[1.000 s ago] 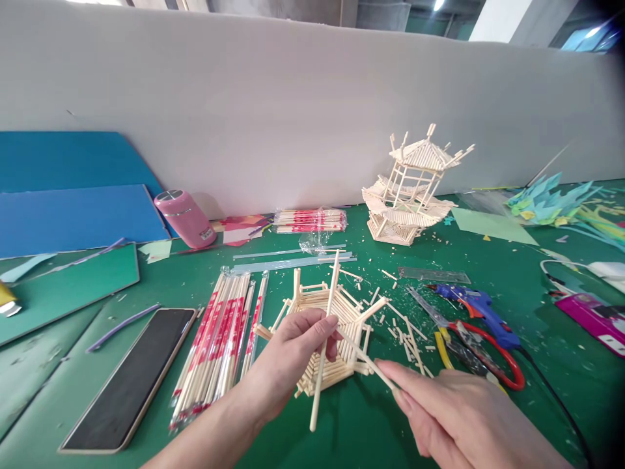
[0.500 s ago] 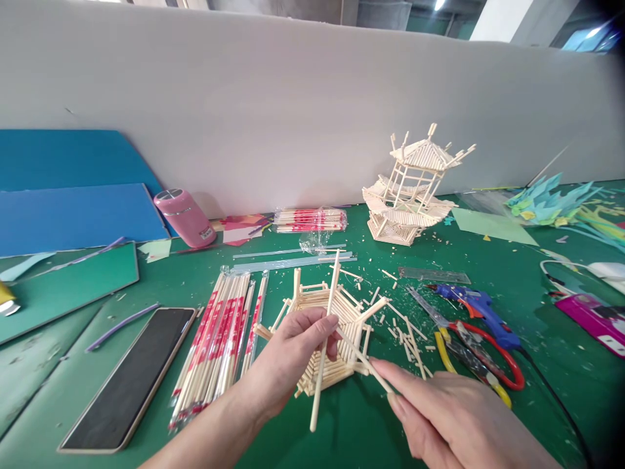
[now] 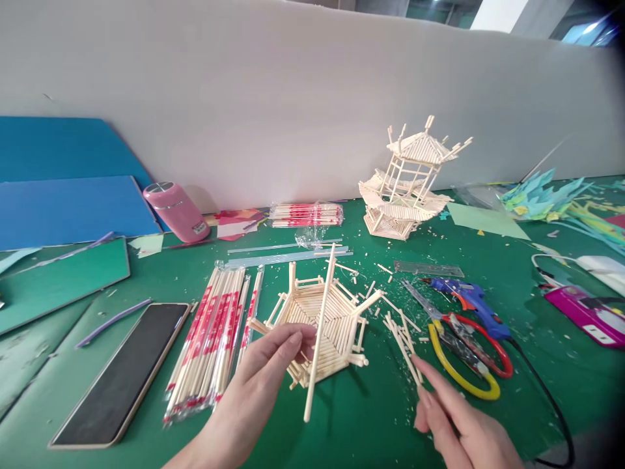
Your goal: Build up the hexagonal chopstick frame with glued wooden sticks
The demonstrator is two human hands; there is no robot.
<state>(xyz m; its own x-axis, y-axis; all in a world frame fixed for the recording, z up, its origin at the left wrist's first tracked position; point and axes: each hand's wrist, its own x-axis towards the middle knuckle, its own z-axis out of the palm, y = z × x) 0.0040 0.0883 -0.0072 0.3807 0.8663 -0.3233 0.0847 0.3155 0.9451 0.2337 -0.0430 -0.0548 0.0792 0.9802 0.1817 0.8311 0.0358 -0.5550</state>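
Wooden chopstick (image 3: 326,293), held in a light fingertip pinch by the left hand (image 3: 263,374), slants over the hexagonal stick frame (image 3: 344,332) on the green desk (image 3: 361,440). That hand is much the nearer, just left of the shaft around its middle; the right hand (image 3: 456,407) lies well off to the right, thumb and forefinger slightly parted at the short cut sticks (image 3: 401,342), and I can't tell whether it grips one. Its long axis runs away from the person, far end leaning right, near end pointing back and slightly left.
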